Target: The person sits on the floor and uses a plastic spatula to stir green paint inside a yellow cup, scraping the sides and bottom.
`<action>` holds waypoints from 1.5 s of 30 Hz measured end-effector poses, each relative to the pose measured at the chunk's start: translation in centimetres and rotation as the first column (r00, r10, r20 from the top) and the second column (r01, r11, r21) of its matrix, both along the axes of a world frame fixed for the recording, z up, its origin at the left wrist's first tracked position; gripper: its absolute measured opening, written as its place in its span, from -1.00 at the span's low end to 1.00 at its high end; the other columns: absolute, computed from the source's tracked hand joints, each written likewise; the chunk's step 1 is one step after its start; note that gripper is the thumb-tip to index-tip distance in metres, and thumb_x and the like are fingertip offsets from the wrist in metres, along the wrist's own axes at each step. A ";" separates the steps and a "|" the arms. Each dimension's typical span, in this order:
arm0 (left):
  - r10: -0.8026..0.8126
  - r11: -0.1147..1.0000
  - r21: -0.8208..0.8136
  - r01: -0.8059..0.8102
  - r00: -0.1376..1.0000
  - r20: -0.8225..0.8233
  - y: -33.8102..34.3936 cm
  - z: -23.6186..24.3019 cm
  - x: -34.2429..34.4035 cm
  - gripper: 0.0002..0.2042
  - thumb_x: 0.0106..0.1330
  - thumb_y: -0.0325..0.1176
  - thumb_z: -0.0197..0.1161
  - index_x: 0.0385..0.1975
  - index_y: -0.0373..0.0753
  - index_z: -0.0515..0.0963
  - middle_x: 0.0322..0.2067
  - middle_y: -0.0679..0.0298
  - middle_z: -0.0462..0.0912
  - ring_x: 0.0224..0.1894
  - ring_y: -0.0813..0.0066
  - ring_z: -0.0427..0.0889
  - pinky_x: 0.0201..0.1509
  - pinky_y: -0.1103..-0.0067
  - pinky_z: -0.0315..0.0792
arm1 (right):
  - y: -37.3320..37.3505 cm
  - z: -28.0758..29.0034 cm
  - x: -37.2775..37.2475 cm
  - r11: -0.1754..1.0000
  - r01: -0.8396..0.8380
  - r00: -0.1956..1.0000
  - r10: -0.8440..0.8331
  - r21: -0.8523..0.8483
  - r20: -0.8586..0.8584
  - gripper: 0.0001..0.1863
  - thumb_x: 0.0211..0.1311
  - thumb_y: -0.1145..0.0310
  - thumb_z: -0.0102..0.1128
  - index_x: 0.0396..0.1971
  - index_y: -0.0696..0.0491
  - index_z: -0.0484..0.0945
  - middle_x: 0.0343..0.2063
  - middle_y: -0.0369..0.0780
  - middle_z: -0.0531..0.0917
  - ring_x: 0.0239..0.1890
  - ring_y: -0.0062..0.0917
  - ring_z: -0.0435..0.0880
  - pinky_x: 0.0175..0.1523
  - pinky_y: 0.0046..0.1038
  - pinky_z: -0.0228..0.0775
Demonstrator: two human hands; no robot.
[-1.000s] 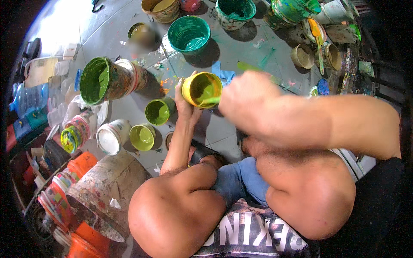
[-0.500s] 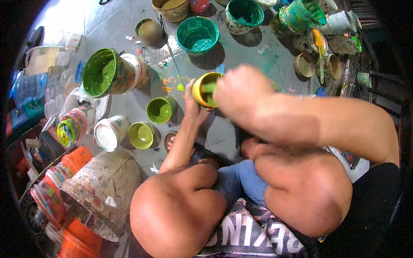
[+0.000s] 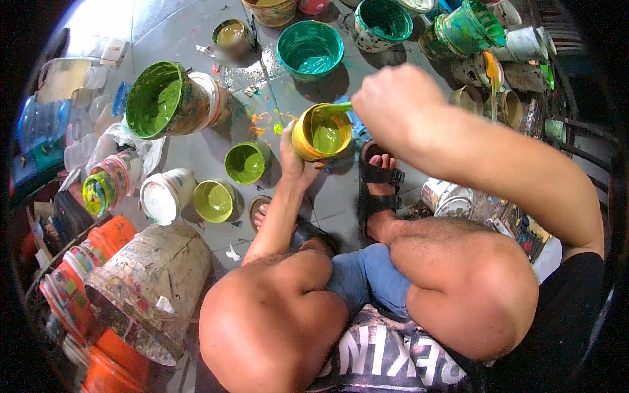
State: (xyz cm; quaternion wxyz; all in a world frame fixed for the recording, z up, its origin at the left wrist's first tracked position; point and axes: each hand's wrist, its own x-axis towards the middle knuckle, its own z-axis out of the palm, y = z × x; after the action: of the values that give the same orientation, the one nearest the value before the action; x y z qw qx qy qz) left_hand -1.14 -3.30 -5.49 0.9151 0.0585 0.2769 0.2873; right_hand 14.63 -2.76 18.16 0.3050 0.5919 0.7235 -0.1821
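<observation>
Paint, glossy and yellow-green, lies inside the yellow cup, which sits on your side of the teal tub, near it but apart. Whether the cup's base meets the grey tiled floor cannot be told. Your left hand is clamped on the outside of the cup. Your right hand, slightly blurred, is closed around a green-coated stirrer, to the right of the teal tub and a little nearer you. The stirrer runs left from your fist, over the cup's rim; you cannot tell from here whether its other end touches the paint.

Just right of the teal tub and slightly farther from you stands a dark green pail. Well to the tub's left, and nearer you, is a large green bucket with a stained outside. On your side of the teal tub and to its left, you have a small dark green cup, then an olive cup beyond it, then a white tub farther left. An orange spatula shows well to the right of the teal tub.
</observation>
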 end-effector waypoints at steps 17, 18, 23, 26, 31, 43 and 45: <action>-0.088 0.996 -0.012 0.091 0.986 0.143 -0.4 -0.4 -0.4 -0.61 0.35 -0.05 -0.12 -0.06 -0.22 0.41 -0.16 0.19 0.57 -0.14 0.34 0.58 -0.04 0.38 0.49 | -1.5 -0.8 0.0 0.998 0.060 0.995 -0.060 -0.012 -0.081 -0.86 -0.12 0.32 0.27 -0.60 0.08 0.66 -0.55 -0.10 0.67 -0.45 -0.36 0.70 -0.37 -0.35 0.56; -0.033 0.999 -0.017 0.034 0.998 0.052 -0.6 -1.1 0.4 -0.53 0.35 -0.03 -0.16 0.03 -0.29 0.36 -0.09 0.13 0.54 -0.06 0.31 0.55 0.03 0.36 0.46 | -2.8 -1.9 -1.2 0.989 0.041 0.998 -0.047 -0.143 -0.040 -0.85 -0.09 0.30 0.24 -0.59 0.06 0.66 -0.55 -0.13 0.67 -0.44 -0.37 0.71 -0.35 -0.34 0.56; 0.006 0.998 -0.054 -0.012 0.993 -0.117 -0.8 2.0 0.9 -0.65 0.33 -0.06 -0.09 -0.16 -0.17 0.49 -0.21 0.26 0.62 -0.23 0.35 0.61 -0.13 0.39 0.52 | -1.3 -1.1 1.6 1.000 0.001 1.000 -0.001 -0.021 0.009 -0.88 -0.06 0.39 0.14 -0.60 0.04 0.66 -0.57 -0.15 0.67 -0.46 -0.38 0.71 -0.36 -0.30 0.56; -0.045 0.998 -0.028 0.049 0.988 0.149 -0.1 -1.8 0.0 -0.60 0.32 -0.01 -0.08 -0.10 -0.19 0.46 -0.19 0.26 0.61 -0.18 0.33 0.61 -0.08 0.38 0.52 | -1.8 -1.7 -1.4 0.999 -0.031 0.998 0.031 -0.007 -0.050 -0.89 -0.06 0.40 0.16 -0.58 0.04 0.66 -0.58 -0.14 0.67 -0.47 -0.39 0.71 -0.37 -0.33 0.56; 0.009 1.000 -0.018 -0.011 0.990 -0.138 -0.5 1.4 1.1 -0.60 0.32 0.00 -0.09 -0.11 -0.17 0.47 -0.19 0.28 0.61 -0.22 0.38 0.61 -0.16 0.41 0.52 | -1.4 -1.6 1.6 0.999 -0.050 0.999 0.050 0.007 0.000 -0.87 -0.03 0.38 0.15 -0.57 0.06 0.66 -0.57 -0.14 0.67 -0.46 -0.34 0.70 -0.36 -0.33 0.56; -0.132 0.991 0.022 0.130 0.982 0.135 0.9 -2.4 -0.5 -0.62 0.30 0.06 -0.11 -0.16 -0.08 0.46 -0.25 0.35 0.59 -0.26 0.40 0.60 -0.29 0.46 0.53 | -3.2 -2.6 1.3 1.000 -0.003 1.000 0.004 0.021 -0.026 -0.81 0.00 0.26 0.22 -0.55 0.06 0.66 -0.56 -0.16 0.67 -0.44 -0.34 0.70 -0.34 -0.27 0.55; 0.010 0.997 -0.071 -0.032 0.956 -0.292 -0.7 1.3 2.2 -0.63 0.31 0.08 -0.16 -0.25 -0.05 0.45 -0.31 0.37 0.58 -0.45 0.50 0.57 -0.67 0.58 0.33 | -4.3 -1.8 -1.5 0.962 0.079 0.988 -0.111 -0.262 -0.110 -0.84 -0.05 0.29 0.23 -0.56 0.06 0.66 -0.56 -0.16 0.67 -0.44 -0.32 0.70 -0.34 -0.26 0.54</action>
State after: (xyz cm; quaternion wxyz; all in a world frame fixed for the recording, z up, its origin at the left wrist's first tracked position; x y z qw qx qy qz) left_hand 1.05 -3.96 -4.18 0.8627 0.0632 0.4199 0.2747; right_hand 13.10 -7.09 16.39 0.3245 0.5690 0.6821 -0.3252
